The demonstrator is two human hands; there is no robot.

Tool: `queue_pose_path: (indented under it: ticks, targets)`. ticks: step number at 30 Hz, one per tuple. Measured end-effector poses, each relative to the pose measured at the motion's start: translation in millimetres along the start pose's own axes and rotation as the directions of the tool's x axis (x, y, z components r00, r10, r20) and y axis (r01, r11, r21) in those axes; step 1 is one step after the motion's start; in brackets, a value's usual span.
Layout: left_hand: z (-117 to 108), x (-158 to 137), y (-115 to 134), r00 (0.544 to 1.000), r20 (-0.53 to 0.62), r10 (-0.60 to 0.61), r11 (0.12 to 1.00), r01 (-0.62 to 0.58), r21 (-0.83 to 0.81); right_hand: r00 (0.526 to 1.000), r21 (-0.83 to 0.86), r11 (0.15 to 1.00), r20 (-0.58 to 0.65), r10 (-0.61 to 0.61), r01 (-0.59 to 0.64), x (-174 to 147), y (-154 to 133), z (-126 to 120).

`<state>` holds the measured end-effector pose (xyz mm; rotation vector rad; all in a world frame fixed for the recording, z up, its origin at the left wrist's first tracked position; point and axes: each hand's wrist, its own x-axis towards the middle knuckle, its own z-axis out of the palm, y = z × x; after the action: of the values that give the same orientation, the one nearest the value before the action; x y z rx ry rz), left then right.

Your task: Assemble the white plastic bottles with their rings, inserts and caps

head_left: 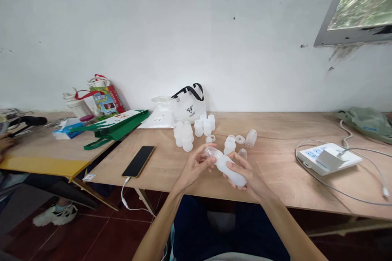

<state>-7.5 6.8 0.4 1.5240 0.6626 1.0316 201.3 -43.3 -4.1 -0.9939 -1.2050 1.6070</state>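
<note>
Above the table's front edge, my right hand (245, 171) is wrapped round a white translucent bottle (232, 170) with a waisted body, tilted up to the left. My left hand (196, 165) is closed round a clear plastic cap (211, 153) at the bottle's upper end; whether the cap is seated cannot be seen. Just beyond my hands stands a similar bottle (229, 145). Near it are a white ring (240, 139), a clear domed cap (251, 138) and a smaller clear piece (243, 153). Another ring (210, 138) lies farther left.
Several white bottles stand in a left group (183, 135) and a back group (204, 125). Behind are a white bag (190, 108) and a plastic packet (159, 116). A phone (138, 161) lies left, a power strip (329, 158) with cables right. Another person's hand (5, 143) shows far left.
</note>
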Motion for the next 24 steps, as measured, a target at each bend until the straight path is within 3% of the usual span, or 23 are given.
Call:
queue_pose_path:
  ticks: [5,9,13,16,19,24]
  targets:
    - [4,-3,3,1.0,-0.025,0.007,1.0,-0.007,0.006,0.999,0.122,0.993,0.036,-0.014,0.009,3,1,6]
    - [14,-4,3,0.998,-0.06,0.024,0.999,-0.026,-0.037,0.994,0.153,0.984,0.047,-0.102,0.094,5,6,12]
    - [18,-2,7,0.99,-0.136,0.028,0.998,-0.034,-0.044,0.99,0.019,0.992,0.064,-0.129,0.128,5,10,12]
    - [6,-2,15,0.971,-0.224,0.086,0.996,-0.092,-0.019,0.991,-0.156,0.979,0.003,-0.131,0.13,4,11,5]
    - [-16,-4,27,0.902,-0.401,0.159,0.987,-0.143,0.071,0.983,-0.303,0.941,-0.057,-0.174,0.149,4,9,-5]
    - [-67,-8,35,0.702,-0.614,0.362,0.925,-0.188,0.33,0.974,-0.403,0.904,-0.11,-0.201,0.141,3,-2,-21]
